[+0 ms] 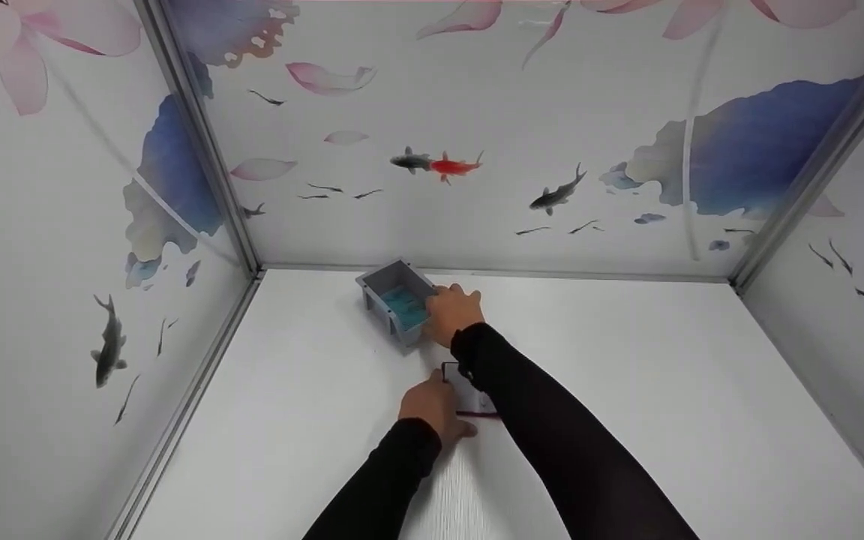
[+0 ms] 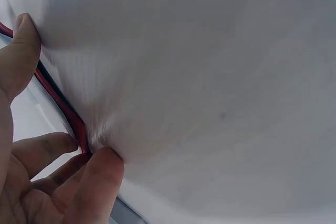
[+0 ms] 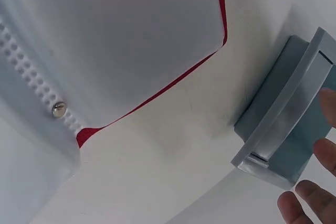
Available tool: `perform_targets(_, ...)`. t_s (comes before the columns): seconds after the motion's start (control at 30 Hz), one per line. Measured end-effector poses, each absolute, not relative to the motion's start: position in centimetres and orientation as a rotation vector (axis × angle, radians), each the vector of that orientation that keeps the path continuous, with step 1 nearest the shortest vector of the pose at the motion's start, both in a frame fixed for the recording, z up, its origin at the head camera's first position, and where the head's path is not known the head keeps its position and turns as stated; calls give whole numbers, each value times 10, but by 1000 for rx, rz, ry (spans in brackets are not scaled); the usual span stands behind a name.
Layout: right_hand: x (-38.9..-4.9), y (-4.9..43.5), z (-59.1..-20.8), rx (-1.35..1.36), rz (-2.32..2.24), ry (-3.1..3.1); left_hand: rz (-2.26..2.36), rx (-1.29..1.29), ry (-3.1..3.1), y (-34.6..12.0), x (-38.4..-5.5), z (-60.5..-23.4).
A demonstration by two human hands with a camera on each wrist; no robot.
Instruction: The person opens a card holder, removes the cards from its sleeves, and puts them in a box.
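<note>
A white flat, case-like thing with red edges lies under my right sleeve in the head view. Its metal stud and a dotted strip show in the right wrist view. My left hand grips its left side, with the red edge between thumb and fingers. Farther back is a grey plastic box with teal in its bottom. At the box's right side is my right hand, its fingers spread over the box and past its rim. Its palm is hidden from view.
Everything sits on a white tabletop. Panels printed with fish and petals close off the back and both sides. The box stands near the back panel's lower edge. A metal frame post rises at the back left corner.
</note>
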State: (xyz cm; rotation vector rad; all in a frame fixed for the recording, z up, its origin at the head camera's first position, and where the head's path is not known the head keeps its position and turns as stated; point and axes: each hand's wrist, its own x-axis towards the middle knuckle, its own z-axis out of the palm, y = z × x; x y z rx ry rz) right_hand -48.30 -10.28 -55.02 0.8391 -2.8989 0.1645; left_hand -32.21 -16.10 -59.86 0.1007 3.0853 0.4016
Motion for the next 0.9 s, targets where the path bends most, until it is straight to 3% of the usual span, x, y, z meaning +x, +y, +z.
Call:
perform_targets(0.47, -472, -15, -531, 901, 730, -2886, 507, 144, 3096, -177, -338, -613)
perform_targets(0.9, -474, 73, -533, 549, 1034, -2908, 615, 85, 3042, -214, -342, -600)
